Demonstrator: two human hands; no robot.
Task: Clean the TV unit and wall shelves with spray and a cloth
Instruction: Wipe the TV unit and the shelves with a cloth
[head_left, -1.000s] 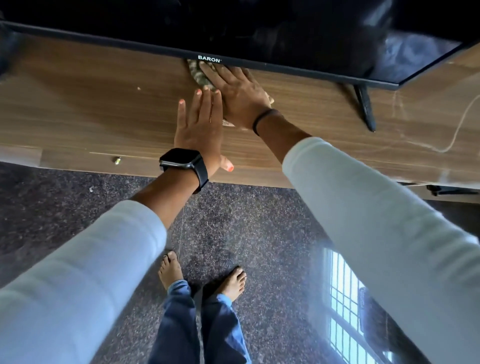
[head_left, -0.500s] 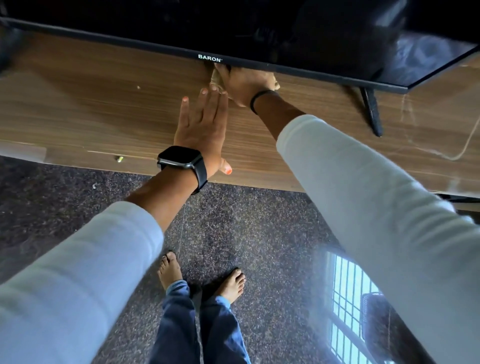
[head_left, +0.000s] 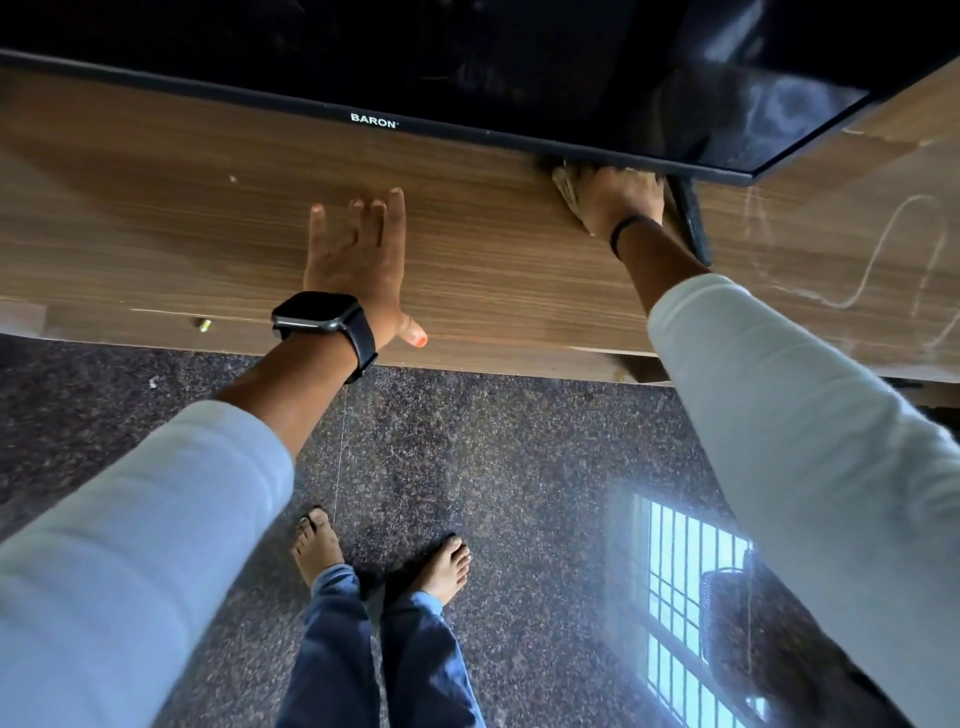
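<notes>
tv unit (head_left: 156, 234) top – wood-grain slab running the full width, front edge just past the l wrist. open surface to the left of the left hand (head_left: 358, 260) and between the two hands; room narrows toward the back, where the tv (head_left: 467, 62) bottom bezel hangs low over the top.

left hand flat on the wood, palm down, fingers straight and a little apart, thumb out over the front edge. black watch (head_left: 324, 325) on that wrist.

right hand (head_left: 621, 200) well apart from it, pushed in at the tv's lower edge, on the cloth (head_left: 566, 189). only a pale patterned corner of cloth shows, at the hand's left side, lying on the unit top. fingertips go under the bezel – can't tell if they curl round the cloth or press it flat. thin black band (head_left: 626, 231) on that wrist.

in the way: tv foot (head_left: 691, 223), dark, just beside the r hand on its right, touching or nearly so. white cable (head_left: 883, 249) loops over the top further right. small brass fitting (head_left: 204, 325) on the front face near the l edge.

below: dark speckled floor (head_left: 519, 441), bare feet, blue trouser legs, window reflection at lower right. pale sleeves cover both forearms.

cut off: both ends of the unit, most of the tv, the back of the top under the screen.
</notes>
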